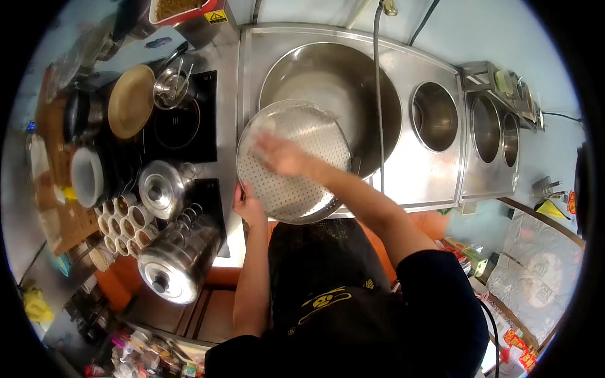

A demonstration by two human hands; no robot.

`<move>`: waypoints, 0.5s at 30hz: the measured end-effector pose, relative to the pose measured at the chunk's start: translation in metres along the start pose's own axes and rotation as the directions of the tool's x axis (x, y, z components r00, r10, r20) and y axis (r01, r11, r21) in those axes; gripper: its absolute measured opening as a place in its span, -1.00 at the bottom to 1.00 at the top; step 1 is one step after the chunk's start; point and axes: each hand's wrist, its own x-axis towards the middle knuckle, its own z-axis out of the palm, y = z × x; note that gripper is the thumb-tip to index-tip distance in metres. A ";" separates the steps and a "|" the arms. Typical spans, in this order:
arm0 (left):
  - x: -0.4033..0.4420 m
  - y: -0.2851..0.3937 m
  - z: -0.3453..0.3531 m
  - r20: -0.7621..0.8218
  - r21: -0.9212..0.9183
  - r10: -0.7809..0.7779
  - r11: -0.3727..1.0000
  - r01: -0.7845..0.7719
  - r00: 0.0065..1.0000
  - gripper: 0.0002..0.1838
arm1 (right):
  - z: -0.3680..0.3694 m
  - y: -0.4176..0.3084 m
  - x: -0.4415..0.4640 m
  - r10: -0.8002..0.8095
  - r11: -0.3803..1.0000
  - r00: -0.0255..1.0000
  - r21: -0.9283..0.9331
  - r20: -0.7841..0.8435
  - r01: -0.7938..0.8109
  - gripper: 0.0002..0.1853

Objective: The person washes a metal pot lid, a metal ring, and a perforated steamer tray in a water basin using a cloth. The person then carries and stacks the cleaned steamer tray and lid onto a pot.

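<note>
A round perforated metal tray (309, 142) is tilted over the front left rim of a large steel basin (334, 75). My left hand (249, 206) grips the tray's lower left edge, its fingers partly behind the rim. Across the tray's perforated surface lies my right hand (280, 154), blurred by motion; whether anything is in it cannot be made out. A grey hose (378, 94) hangs down over the basin's right side.
Left of the basin are a black cooktop (179, 126), a tan bowl (131, 101), lidded steel pots (162, 189) and several stacked cups (126, 220). Round wells (435, 116) are set in the steel counter (422, 179) to the right.
</note>
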 end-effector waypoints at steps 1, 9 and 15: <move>-0.003 0.005 0.002 -0.012 -0.005 -0.024 1.000 0.024 1.000 -0.63 | -0.007 0.025 0.007 0.052 0.999 0.995 -0.008 0.086 -0.052 -0.45; -0.012 0.012 0.019 -0.076 -0.041 -0.023 0.999 0.019 0.997 -0.61 | -0.063 -0.005 -0.113 0.479 0.878 0.705 -0.306 0.523 -0.369 -0.56; -0.008 -0.007 0.009 -0.030 -0.100 0.000 0.995 -0.003 1.000 -0.60 | -0.042 -0.075 -0.063 0.015 0.719 0.480 0.324 0.877 -0.615 -0.67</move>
